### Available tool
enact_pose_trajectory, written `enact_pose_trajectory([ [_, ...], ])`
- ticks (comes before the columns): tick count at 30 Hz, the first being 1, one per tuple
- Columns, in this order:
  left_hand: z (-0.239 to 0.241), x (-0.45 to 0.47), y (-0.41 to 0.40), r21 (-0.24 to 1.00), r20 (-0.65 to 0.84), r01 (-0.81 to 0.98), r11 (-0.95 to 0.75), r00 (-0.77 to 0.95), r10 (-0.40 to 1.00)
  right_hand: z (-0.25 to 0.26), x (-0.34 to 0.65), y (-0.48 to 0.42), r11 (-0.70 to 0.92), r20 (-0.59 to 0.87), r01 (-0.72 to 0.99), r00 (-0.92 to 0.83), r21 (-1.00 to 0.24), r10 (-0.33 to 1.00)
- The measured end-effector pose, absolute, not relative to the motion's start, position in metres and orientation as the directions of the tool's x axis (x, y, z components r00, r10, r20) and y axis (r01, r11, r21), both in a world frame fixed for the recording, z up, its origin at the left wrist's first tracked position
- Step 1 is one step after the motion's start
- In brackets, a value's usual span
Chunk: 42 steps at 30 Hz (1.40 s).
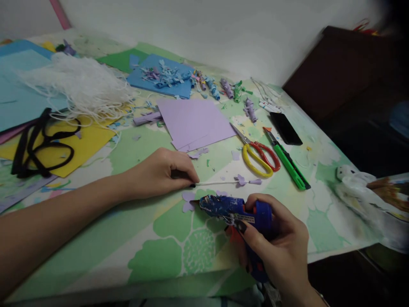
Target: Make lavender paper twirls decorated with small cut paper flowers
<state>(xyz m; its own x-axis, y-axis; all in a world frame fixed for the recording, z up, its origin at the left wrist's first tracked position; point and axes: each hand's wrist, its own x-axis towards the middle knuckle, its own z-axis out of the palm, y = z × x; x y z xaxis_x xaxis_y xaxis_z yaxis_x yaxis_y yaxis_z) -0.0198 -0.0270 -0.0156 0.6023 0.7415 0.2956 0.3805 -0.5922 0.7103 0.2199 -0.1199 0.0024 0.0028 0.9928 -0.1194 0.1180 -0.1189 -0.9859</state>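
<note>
My left hand (169, 170) pinches one end of a white string (217, 183) lying along the tablecloth. At the string's far end sits a small purple paper flower (242, 181) with a rolled purple paper tip (255, 182). In my right hand (281, 243) is a blue glue gun (230, 207), its fingers wrapped round the handle. The gun's nozzle points left and meets or hovers over a purple paper flower cutout (188, 201); I cannot tell whether they touch. Beyond both hands lies a square of purple paper (196, 123).
Scissors (258, 157), a green utility knife (289, 164) and a black phone (286, 128) lie to the right. White string is heaped (86, 83) at the back left, near black-framed glasses (44, 147). Several rolled paper pieces (226, 88) line the back. A plastic bag (361, 192) hangs at the right edge.
</note>
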Motion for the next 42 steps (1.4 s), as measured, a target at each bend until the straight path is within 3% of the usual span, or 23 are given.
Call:
enact_pose_trajectory([
  [10, -0.013, -0.027, -0.021, 0.785, 0.209, 0.323, -0.529, 0.666, 0.716, 0.001, 0.221, -0.117, -0.091, -0.093, 0.103, -0.015, -0.990, 0.996],
  [23, -0.013, -0.027, -0.021, 0.801, 0.208, 0.305, -0.515, 0.664, 0.718, 0.003, 0.220, -0.121, -0.096, -0.095, 0.136, 0.008, -0.986, 0.995],
  [31, -0.014, -0.028, -0.020, 0.778, 0.195, 0.333, -0.532, 0.677, 0.710, -0.008, 0.229, -0.117, 0.087, 0.066, 0.170, -0.125, -0.982, 0.990],
  [42, -0.014, -0.027, -0.020, 0.784, 0.215, 0.310, -0.537, 0.677, 0.704, -0.001, 0.225, -0.123, 0.120, 0.126, 0.270, 0.005, -0.955, 0.992],
])
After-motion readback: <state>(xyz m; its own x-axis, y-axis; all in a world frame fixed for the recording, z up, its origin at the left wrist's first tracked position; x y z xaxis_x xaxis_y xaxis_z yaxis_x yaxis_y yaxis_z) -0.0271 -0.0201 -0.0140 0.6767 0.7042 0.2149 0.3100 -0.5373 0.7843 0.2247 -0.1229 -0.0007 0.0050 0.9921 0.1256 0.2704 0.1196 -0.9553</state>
